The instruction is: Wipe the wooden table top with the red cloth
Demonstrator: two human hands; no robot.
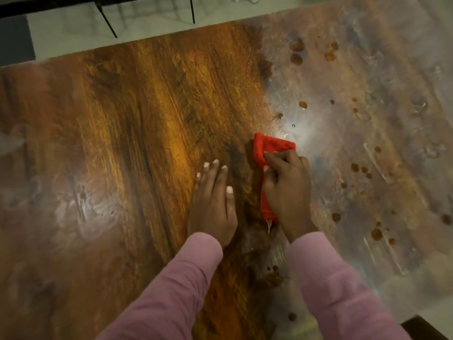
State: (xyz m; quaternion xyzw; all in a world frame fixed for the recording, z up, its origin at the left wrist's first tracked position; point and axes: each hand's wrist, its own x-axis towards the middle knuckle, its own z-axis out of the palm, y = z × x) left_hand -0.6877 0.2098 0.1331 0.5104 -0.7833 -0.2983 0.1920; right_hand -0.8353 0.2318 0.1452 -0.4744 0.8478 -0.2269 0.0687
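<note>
Near the middle of the table point(122, 119), the cloth point(269, 148) lies under the right hand point(286, 187). The left hand point(213, 200) rests just left of it.

One table point(122, 119); one cloth point(269, 146)
Left hand point(213, 204), right hand point(288, 192); two sleeves point(176, 290); two black legs point(107, 20) beyond the grip; brown spots point(296, 58) past counting, mostly right of it

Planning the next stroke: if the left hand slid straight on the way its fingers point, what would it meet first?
Nothing, it seems: the left hand faces only bare table up to the far edge. The cloth lies right of that line.
</note>
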